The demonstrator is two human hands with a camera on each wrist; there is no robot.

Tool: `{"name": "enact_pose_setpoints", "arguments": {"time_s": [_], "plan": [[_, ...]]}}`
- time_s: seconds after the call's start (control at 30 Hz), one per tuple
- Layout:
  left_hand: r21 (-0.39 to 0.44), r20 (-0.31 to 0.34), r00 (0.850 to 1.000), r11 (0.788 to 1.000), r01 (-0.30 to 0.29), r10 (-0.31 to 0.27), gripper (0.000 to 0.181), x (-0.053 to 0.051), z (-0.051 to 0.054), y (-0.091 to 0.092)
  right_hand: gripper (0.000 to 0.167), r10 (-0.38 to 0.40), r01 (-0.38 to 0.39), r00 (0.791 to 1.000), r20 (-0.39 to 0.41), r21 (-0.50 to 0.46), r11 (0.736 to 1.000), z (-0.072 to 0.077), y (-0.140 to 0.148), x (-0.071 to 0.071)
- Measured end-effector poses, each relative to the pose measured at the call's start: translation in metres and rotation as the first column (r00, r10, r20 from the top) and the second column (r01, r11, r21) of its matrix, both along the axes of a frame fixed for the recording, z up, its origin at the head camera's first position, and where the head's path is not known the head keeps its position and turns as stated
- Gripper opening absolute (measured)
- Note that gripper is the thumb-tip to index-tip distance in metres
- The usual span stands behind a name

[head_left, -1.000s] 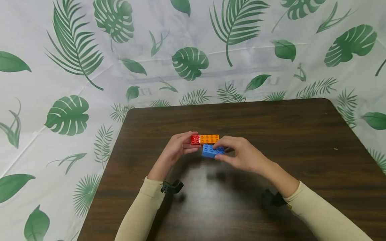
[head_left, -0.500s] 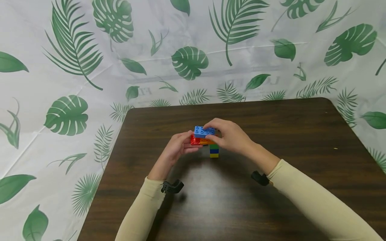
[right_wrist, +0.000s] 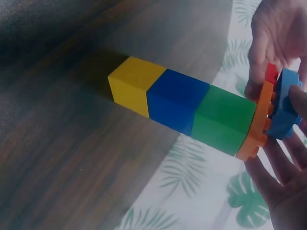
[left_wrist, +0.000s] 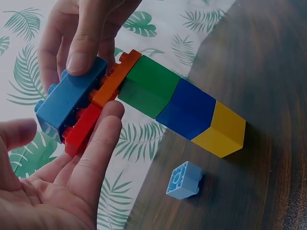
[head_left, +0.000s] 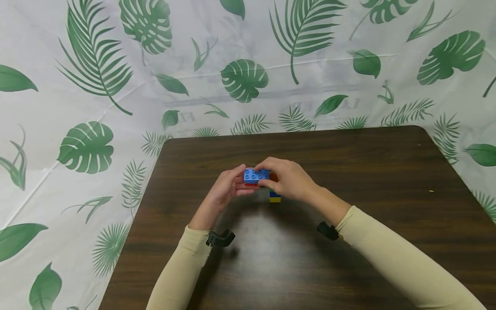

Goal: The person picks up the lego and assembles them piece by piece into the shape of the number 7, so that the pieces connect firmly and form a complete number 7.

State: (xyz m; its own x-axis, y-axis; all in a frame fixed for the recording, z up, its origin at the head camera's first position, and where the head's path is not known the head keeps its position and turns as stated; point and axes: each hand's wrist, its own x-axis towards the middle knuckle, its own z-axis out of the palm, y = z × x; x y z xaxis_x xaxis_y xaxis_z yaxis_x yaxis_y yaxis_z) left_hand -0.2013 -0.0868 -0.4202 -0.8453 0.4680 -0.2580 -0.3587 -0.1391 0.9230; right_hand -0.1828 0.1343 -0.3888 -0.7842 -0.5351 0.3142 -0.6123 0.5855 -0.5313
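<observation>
My right hand (head_left: 290, 178) pinches a light-blue eight-stud toy brick (head_left: 253, 176) between thumb and fingers. In the left wrist view, the brick sits slightly tilted over a red brick (left_wrist: 82, 128) and an orange brick (left_wrist: 115, 81), with studs showing in the gap. My left hand (head_left: 228, 189) supports the red brick from below on straight fingers, its thumb apart from the bricks. The orange brick tops an upright tower of a green brick (right_wrist: 224, 120), a dark-blue brick (right_wrist: 177, 101) and a yellow brick (right_wrist: 136, 86).
The tower stands on a dark wood-grain table (head_left: 271, 267). A small pale-blue brick (left_wrist: 184, 179) lies on its side near the tower's base, seen only in the left wrist view. A white leaf-print sheet (head_left: 201, 86) hangs behind the table.
My right hand has carried the light-blue brick from in front of the tower up and left, then down over the red and orange bricks. My left hand has barely moved.
</observation>
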Motion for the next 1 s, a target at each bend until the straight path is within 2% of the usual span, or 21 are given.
{"name": "enact_pose_setpoints", "arguments": {"time_s": [0.13, 0.23, 0.3, 0.4, 0.53, 0.63, 0.83, 1.0], "plan": [[-0.022, -0.011, 1.0, 1.0, -0.006, 0.006, 0.051, -0.001, 0.0, 0.0, 0.04, -0.01, 0.011, 1.0, 0.025, -0.025, 1.0, -0.002, 0.001, 0.0], [-0.04, -0.02, 1.0, 0.999, -0.022, 0.021, 0.049, -0.001, 0.0, 0.001, 0.039, -0.027, 0.039, 0.991, 0.129, -0.093, 0.995, -0.005, 0.001, -0.002], [-0.052, -0.032, 0.999, 0.998, -0.031, 0.03, 0.051, -0.001, -0.001, 0.002, 0.038, -0.048, 0.08, 0.973, 0.224, -0.135, 0.988, -0.008, 0.002, -0.004], [-0.068, -0.043, 0.998, 0.997, -0.037, 0.034, 0.053, -0.001, -0.001, 0.003, 0.038, -0.057, 0.125, 0.935, 0.351, -0.173, 0.977, -0.013, 0.005, -0.008], [-0.077, -0.039, 0.999, 0.996, -0.037, 0.034, 0.05, -0.001, -0.002, 0.004, 0.04, -0.039, 0.141, 0.888, 0.458, -0.191, 0.971, -0.021, 0.01, -0.015], [-0.078, -0.032, 0.999, 0.996, -0.038, 0.035, 0.047, -0.001, -0.002, 0.004, 0.039, -0.03, 0.147, 0.878, 0.477, -0.209, 0.967, -0.025, 0.011, -0.018], [-0.086, -0.02, 0.999, 0.995, -0.043, 0.041, 0.05, 0.0, 0.001, 0.006, 0.036, -0.024, 0.146, 0.885, 0.464, -0.228, 0.963, -0.025, 0.009, -0.018], [-0.088, -0.038, 0.999, 0.995, -0.037, 0.034, 0.046, 0.001, 0.001, 0.006, 0.037, -0.019, 0.146, 0.885, 0.464, -0.239, 0.96, -0.025, 0.009, -0.018]]}}
